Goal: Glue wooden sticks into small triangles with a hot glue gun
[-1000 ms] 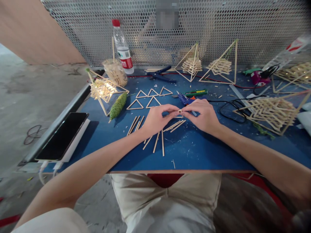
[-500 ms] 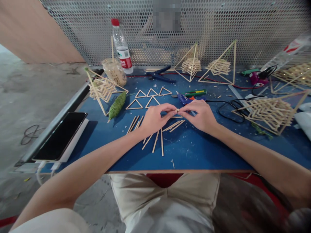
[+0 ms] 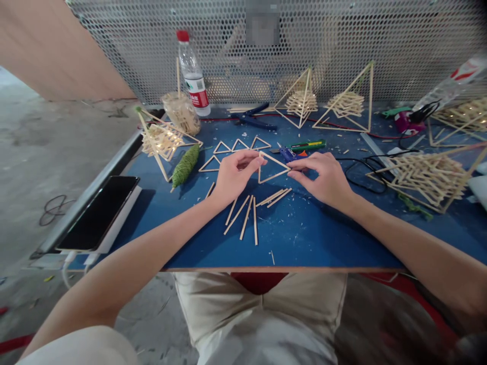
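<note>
Landmark: the flat triangle of thin wooden sticks (image 3: 272, 168), at the middle of the blue-topped work table (image 3: 304, 238). The left hand (image 3: 232, 175) is at its left corner, the right hand (image 3: 323, 177) at its right corner. Loose wooden sticks (image 3: 247, 215) lie on the table before it. Four smaller stick triangles (image 3: 238, 147) lie behind and left of it. The blue glue gun (image 3: 287, 153) lies just behind it. The green twine spool (image 3: 185, 165) lies well left; the black smartphone (image 3: 95, 213) lies farther left, at the table's edge.

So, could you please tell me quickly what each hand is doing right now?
Left hand: grip pinching the stick triangle at its left corner.
Right hand: grip on the triangle's right corner.
</note>
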Motion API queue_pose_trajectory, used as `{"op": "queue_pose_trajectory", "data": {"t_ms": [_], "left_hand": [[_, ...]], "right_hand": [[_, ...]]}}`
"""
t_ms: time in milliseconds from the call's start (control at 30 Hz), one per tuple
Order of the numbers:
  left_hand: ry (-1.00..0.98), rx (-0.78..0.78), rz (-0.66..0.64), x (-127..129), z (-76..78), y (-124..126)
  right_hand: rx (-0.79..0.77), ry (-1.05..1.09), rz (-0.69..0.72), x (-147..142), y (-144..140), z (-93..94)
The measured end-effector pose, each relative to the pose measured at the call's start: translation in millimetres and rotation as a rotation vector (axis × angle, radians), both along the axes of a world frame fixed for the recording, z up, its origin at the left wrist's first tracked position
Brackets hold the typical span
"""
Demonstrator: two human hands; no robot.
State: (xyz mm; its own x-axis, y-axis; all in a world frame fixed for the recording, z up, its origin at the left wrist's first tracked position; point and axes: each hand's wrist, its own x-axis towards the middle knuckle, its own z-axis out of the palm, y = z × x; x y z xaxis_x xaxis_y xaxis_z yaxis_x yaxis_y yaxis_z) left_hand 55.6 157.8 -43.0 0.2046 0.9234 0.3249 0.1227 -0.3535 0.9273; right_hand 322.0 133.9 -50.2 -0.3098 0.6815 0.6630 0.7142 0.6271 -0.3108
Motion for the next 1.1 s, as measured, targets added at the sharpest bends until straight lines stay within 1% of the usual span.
{"op": "queue_pose_trajectory", "data": {"t_ms": [100, 200, 367, 433, 567, 700, 933, 1100], "left_hand": [[-0.011, -0.029, -0.017, 1, -3.2, 2], [-0.028, -0.038, -0.055, 2, -5.3, 1], [-0.011, -0.059, -0.077, 2, -5.2, 1], [-0.017, -0.063, -0.079, 1, -5.7, 2], [-0.011, -0.051, -0.034, 0, -6.1, 3], [0.030, -0.037, 0.004, 0, -2.9, 1], [0.120, 0.071, 0.055, -2, 3.9, -2], [0.167, 0.101, 0.052, -3, 6.8, -2]], "right_hand": [[0.013, 0.014, -0.017, 3, 3, 0.0], [-0.010, 0.020, -0.017, 5, 4, 0.5], [-0.079, 0.043, 0.003, 7, 4, 6.8], [-0.074, 0.036, -0.005, 8, 3, 9.4], [-0.016, -0.041, -0.061, 11, 2, 13.2], [-0.003, -0.128, -0.104, 12, 2, 16.3], [-0.011, -0.137, -0.114, 13, 2, 18.2], [-0.039, -0.124, -0.112, 12, 1, 18.2]]}}
